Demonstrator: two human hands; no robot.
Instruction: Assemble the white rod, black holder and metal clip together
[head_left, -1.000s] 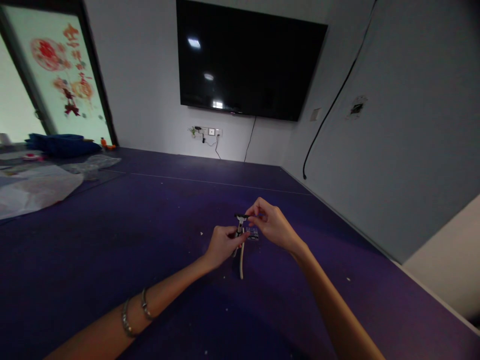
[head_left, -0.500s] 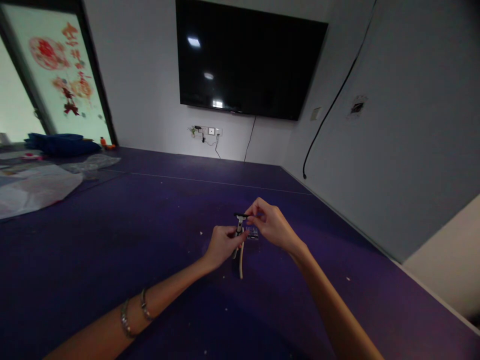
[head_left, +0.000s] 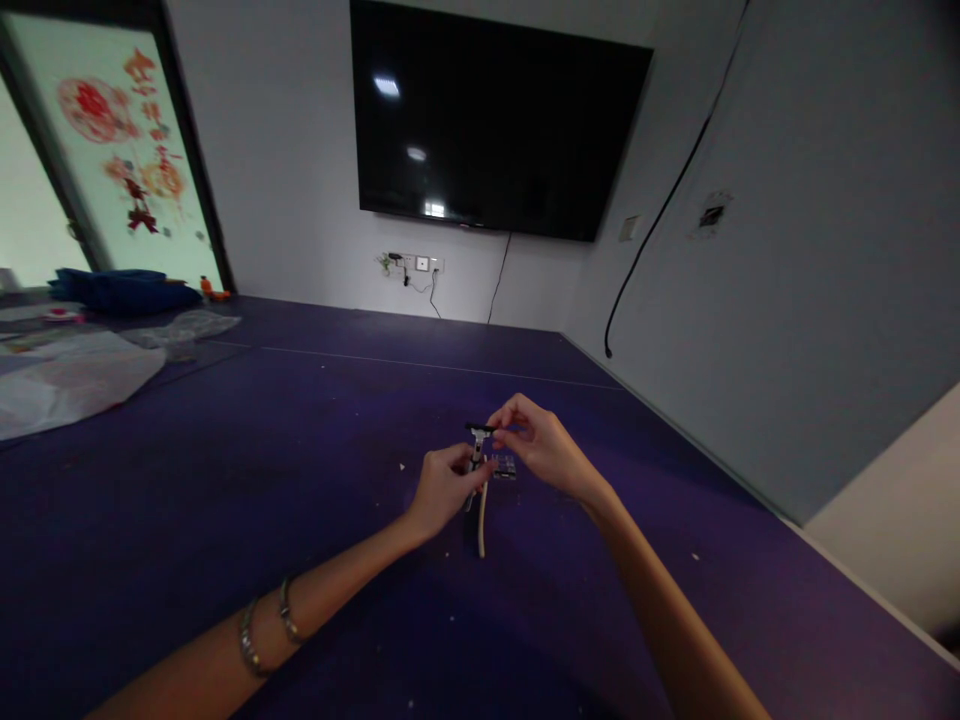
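My left hand (head_left: 450, 487) is closed around the handle of a T-shaped razor (head_left: 477, 447), silver below with a dark bar-like head across the top. At the right end of that head are the pinched fingertips of my right hand (head_left: 536, 440); its fingers hide part of the head. Just beyond my left thumb, a small clear-and-dark pack (head_left: 505, 468) lies on the purple surface, its contents too small to make out. A pale, slightly curved rod (head_left: 482, 525) extends toward me beneath my left hand, its upper end partly covered by my fingers.
Crumpled plastic bags (head_left: 90, 375) lie at the far left, with a dark blue cloth bundle (head_left: 124, 290) and a small orange object (head_left: 212, 290) behind. A black cable (head_left: 660, 225) hangs along the right wall. A large television (head_left: 502, 120) is mounted ahead.
The razor's head has shifted very slightly to the left. Both hands otherwise keep nearly the same place and grip.
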